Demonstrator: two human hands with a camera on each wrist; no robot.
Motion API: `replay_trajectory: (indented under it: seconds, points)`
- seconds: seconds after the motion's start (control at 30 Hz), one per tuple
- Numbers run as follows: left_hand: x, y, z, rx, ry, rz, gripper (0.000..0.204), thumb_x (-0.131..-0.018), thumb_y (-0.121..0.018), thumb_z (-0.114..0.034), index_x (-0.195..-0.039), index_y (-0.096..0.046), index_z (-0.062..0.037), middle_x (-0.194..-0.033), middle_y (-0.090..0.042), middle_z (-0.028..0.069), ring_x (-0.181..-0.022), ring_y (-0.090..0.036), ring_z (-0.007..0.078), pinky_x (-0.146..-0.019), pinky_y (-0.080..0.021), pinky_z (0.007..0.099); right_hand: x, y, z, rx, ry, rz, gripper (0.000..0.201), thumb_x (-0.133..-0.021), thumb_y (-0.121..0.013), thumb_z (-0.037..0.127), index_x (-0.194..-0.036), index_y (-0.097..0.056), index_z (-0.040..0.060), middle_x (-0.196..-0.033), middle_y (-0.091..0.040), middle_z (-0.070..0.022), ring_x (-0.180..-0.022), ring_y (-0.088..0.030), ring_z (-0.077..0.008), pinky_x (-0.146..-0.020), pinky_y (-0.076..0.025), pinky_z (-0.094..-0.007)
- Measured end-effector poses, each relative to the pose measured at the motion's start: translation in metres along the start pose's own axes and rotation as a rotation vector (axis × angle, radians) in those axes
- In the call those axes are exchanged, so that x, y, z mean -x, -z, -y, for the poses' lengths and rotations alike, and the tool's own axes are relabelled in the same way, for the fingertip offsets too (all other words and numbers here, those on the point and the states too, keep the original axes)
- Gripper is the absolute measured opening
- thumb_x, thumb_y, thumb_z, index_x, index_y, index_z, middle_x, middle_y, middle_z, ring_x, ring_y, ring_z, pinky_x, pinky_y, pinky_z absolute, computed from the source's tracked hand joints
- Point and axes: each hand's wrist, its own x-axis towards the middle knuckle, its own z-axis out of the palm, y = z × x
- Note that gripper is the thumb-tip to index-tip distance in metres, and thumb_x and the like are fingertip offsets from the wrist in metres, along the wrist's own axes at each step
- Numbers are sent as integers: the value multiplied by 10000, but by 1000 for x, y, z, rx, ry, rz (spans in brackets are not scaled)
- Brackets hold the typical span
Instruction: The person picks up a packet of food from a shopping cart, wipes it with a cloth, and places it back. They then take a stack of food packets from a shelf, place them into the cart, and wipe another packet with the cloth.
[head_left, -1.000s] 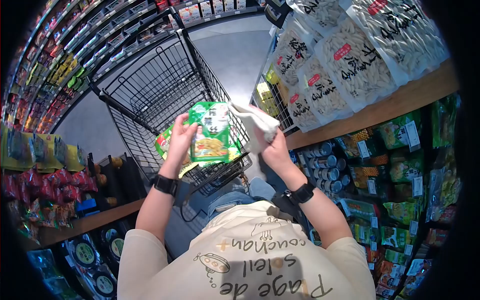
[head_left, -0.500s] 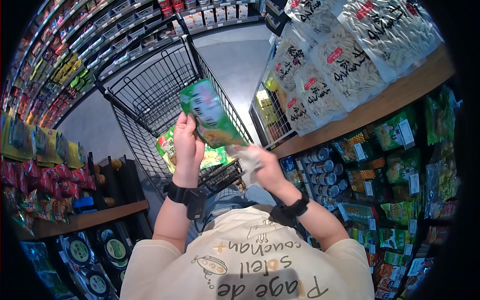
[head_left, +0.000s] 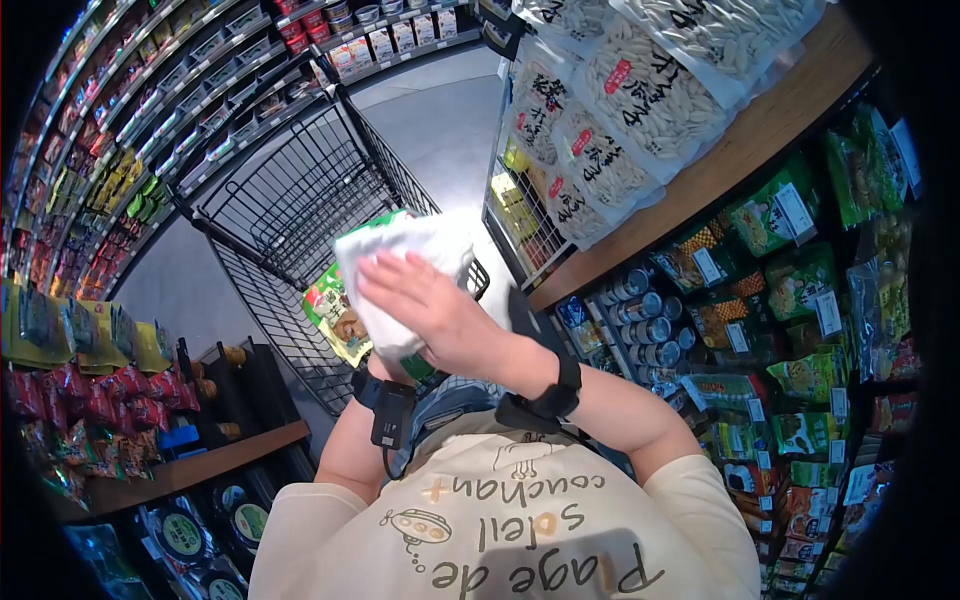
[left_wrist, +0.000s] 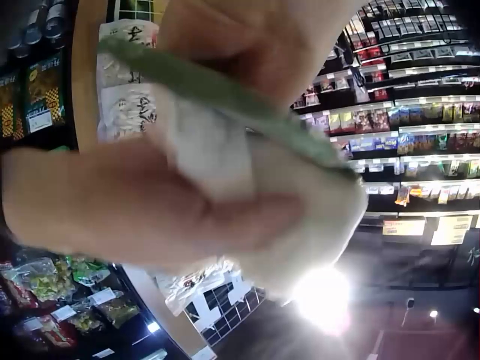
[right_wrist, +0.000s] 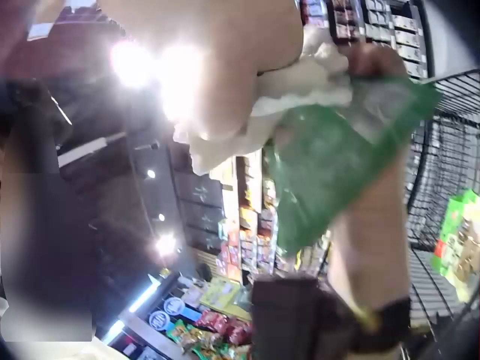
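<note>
In the head view, the right hand (head_left: 430, 310) lies with fairly straight fingers on a white cloth (head_left: 375, 315), which covers most of a green packet (head_left: 392, 218). The left hand (head_left: 388, 368) is largely hidden under them. From the right wrist view, the left hand (right_wrist: 375, 61) grips an edge of the green packet (right_wrist: 330, 157), while the white cloth (right_wrist: 307, 82) is against its other side, under the right hand (right_wrist: 217, 60). The left wrist view is blurred: the packet (left_wrist: 225, 97) appears edge-on between the left hand (left_wrist: 251, 45) and the cloth (left_wrist: 300, 240).
A black wire shopping cart (head_left: 290, 190) stands in front, with a green and yellow packet (head_left: 340, 318) inside it. On the right, large clear bags (head_left: 645, 85) lie on a wooden ledge (head_left: 700, 180) above hanging packets. More snack shelves (head_left: 110, 140) line the left.
The right hand has moved left with the cloth, from beside the green packet to over it. The left hand has gone from plainly visible to mostly hidden, lower and nearer the body.
</note>
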Motion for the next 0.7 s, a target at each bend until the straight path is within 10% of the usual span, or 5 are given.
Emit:
replay_trajectory:
  seconds: [0.17, 0.2, 0.33, 0.53, 0.7]
  points:
    - [-31, 22, -21, 164, -58, 275, 783, -710, -625, -472, -1263, -315, -13, -862, -468, 40, -768, -467, 145, -737, -398, 268, 46, -1, -5, -458, -73, 243, 480, -765, -512, -31, -1229, -443, 69, -1292, -403, -145, -1225, -350, -277, -1021, -270, -380]
    - [-25, 6, -26, 80, -169, 33, 868, -621, -677, -525, -1232, -344, -6, -794, -418, 17, -680, -403, 118, -658, -371, 246, 56, 1, -11, -480, -101, 263, 432, -794, -487, -18, -1218, -452, 59, -1259, -453, -113, -1176, -420, -231, -991, -316, -343]
    - [-15, 17, -50, 27, -237, 52, 862, -645, -660, -555, -1238, -346, -14, -792, -405, 18, -695, -412, 114, -674, -385, 253, 89, 13, -42, -883, -936, -76, 361, -798, -448, -24, -1153, -495, 16, -976, -586, -109, -831, -594, -172, -722, -484, -268]
    - [-1, 27, -31, 44, -190, 11, 843, -649, -660, -551, -1218, -362, -5, -809, -421, 19, -703, -414, 113, -681, -384, 256, 72, 20, -78, 415, -363, 89, 649, -619, -518, -24, -1233, -454, 175, -1335, -325, -154, -1249, -267, -330, -1008, -185, -505]
    - [0, 15, -11, 16, -129, 20, 813, -668, -651, -537, -1212, -363, -5, -821, -429, 21, -716, -417, 114, -681, -378, 248, 94, -28, -124, 560, -179, 507, 669, -653, -670, 222, -1261, -393, 229, -1371, -252, -114, -1291, -198, -287, -931, -254, -604]
